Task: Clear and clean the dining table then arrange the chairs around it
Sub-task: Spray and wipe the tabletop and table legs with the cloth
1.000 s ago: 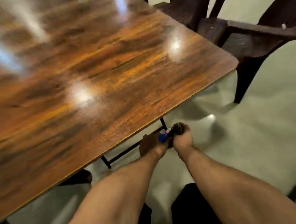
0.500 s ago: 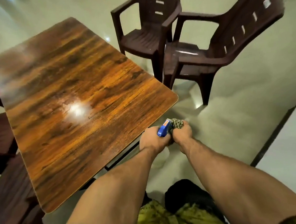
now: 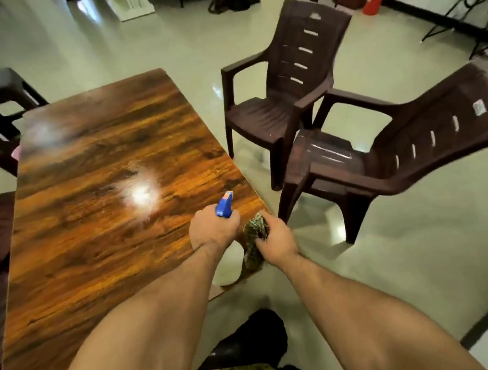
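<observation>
The left hand (image 3: 214, 233) has come up over the near right edge of the table (image 3: 91, 176), fingers curled round the spray bottle (image 3: 224, 207) (only its blue head shows clearly); half a second ago it sat off the corner, pressed against the right hand (image 3: 277, 240); that hand, now slightly apart, grips the bunched cloth (image 3: 255, 229); the nearer chair (image 3: 399, 153) and farther chair (image 3: 286, 111) stand at the table's right.
</observation>
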